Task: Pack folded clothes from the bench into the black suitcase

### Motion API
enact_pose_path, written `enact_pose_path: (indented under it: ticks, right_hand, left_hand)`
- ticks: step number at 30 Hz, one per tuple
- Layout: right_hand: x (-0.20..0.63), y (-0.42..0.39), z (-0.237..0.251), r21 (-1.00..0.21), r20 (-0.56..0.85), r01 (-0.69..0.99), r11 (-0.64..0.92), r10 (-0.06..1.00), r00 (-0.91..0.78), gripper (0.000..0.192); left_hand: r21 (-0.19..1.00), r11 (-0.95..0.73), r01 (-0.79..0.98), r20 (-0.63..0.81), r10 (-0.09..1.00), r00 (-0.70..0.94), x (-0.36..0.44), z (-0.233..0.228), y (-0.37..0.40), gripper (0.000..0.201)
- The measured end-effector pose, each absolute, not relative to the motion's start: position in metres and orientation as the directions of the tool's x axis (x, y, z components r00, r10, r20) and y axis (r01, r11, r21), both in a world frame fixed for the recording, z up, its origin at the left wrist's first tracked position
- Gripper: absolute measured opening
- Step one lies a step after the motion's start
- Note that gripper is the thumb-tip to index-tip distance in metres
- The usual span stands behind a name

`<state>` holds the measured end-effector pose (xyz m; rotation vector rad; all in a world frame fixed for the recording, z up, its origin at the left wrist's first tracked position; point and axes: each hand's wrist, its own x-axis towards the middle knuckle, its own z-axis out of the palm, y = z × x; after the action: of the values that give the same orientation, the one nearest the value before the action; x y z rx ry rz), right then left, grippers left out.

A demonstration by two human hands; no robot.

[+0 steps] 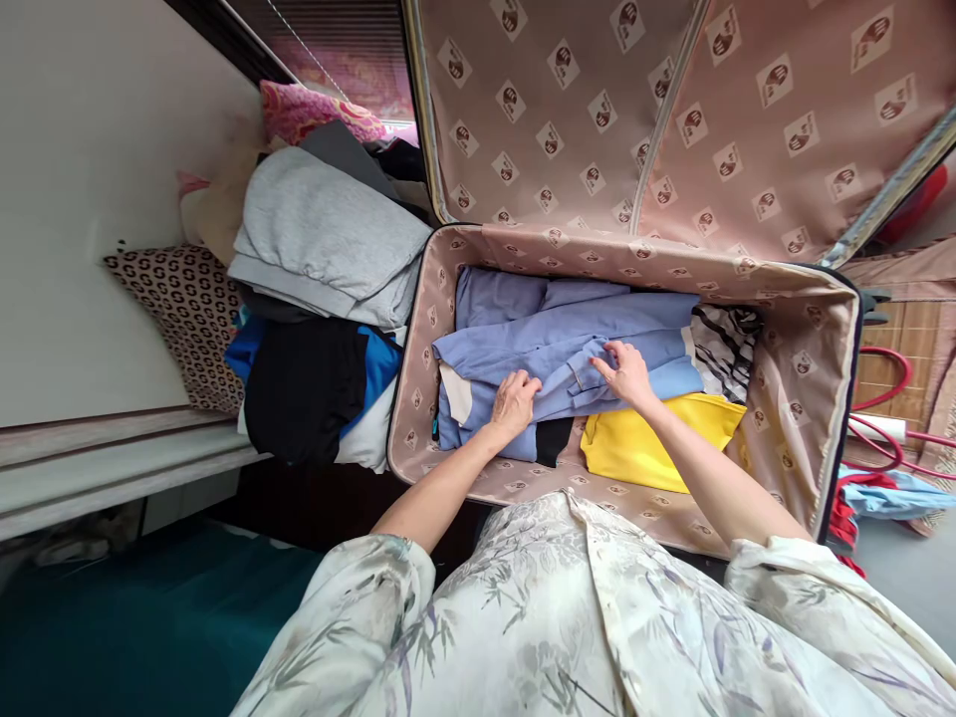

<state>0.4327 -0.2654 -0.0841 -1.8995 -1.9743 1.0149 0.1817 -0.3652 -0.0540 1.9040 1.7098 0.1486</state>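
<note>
Suitcase (811, 398), lid raised: left hand (514, 400) and right hand (625, 373), fingers spread flat, pressed blue garment (568, 349); yellow cloth (642, 443) lay right. Packing step; smoothing probably needed next.

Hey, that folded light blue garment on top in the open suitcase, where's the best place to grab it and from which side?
Probably by its two short ends. The folded light blue garment lies flat and long across the pink-lined open suitcase, so one central pinch would likely let it unfold. Come from above: left hand already rests near one end, right hand nearer the middle, and should slide toward the striped cloth.
</note>
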Motion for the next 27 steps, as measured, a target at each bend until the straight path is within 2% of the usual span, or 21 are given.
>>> enact_pose_path:
  ticks: [3, 5, 7, 10, 12, 14, 16, 19, 21, 23, 25, 27]
  right_hand:
    - [0.429, -0.248, -0.083, -0.62, -0.418, 0.738, -0.265, 0.908, -0.025, 0.043]
    - [0.426, -0.238, -0.081, -0.581, -0.451, 0.757, -0.299, 0.893, 0.007, 0.048]
    - [0.423, -0.233, -0.079, -0.532, -0.469, 0.815, -0.228, 0.881, -0.06, 0.044]
    - [0.418, -0.238, -0.074, -0.486, -0.484, 0.874, -0.026, 0.84, -0.245, 0.019]
    - [0.415, -0.249, -0.069, -0.481, -0.457, 0.872, 0.091, 0.823, -0.338, 0.022]
    - [0.411, -0.263, -0.062, -0.453, -0.402, 0.868, 0.203, 0.823, -0.402, 0.032]
    - [0.405, -0.277, -0.054, -0.386, -0.371, 0.853, 0.351, 0.787, -0.492, 0.045]
    - [0.392, -0.29, -0.047, -0.291, -0.477, 0.794, 0.534, 0.638, -0.605, 0.054]
    - [0.384, -0.29, -0.045, -0.262, -0.567, 0.78, 0.568, 0.564, -0.6, 0.056]
    - [0.38, -0.285, -0.045, -0.259, -0.6, 0.775, 0.576, 0.533, -0.597, 0.051]
    - [0.383, -0.277, -0.044, -0.31, -0.58, 0.749, 0.585, 0.508, -0.636, 0.041]
    - [0.393, -0.271, -0.04, -0.439, -0.522, 0.695, 0.57, 0.468, -0.713, 0.032]
  left_hand:
    - [0.5, -0.25, 0.829, -0.305, 0.845, 0.439, 0.178, -0.042, -0.376, 0.032]
    - [0.538, -0.338, 0.773, -0.345, 0.748, 0.567, 0.174, -0.041, -0.385, 0.03]
    - [0.588, -0.359, 0.725, -0.388, 0.661, 0.642, 0.17, -0.044, -0.392, 0.026]
    - [0.668, -0.346, 0.658, -0.427, 0.546, 0.721, 0.164, -0.051, -0.397, 0.018]
    - [0.703, -0.32, 0.635, -0.437, 0.51, 0.741, 0.163, -0.053, -0.393, 0.013]
    - [0.704, -0.257, 0.662, -0.43, 0.588, 0.685, 0.162, -0.055, -0.385, 0.013]
    - [0.671, -0.172, 0.721, -0.384, 0.751, 0.537, 0.162, -0.056, -0.376, 0.021]
    - [0.592, -0.047, 0.804, -0.261, 0.933, 0.246, 0.157, -0.062, -0.361, 0.038]
    - [0.541, 0.051, 0.84, -0.221, 0.972, 0.084, 0.151, -0.067, -0.353, 0.053]
    - [0.485, 0.143, 0.863, -0.262, 0.965, -0.013, 0.142, -0.07, -0.346, 0.062]
    - [0.428, 0.193, 0.883, -0.342, 0.939, -0.04, 0.133, -0.07, -0.343, 0.059]
    - [0.407, 0.188, 0.894, -0.402, 0.916, -0.01, 0.125, -0.065, -0.342, 0.043]
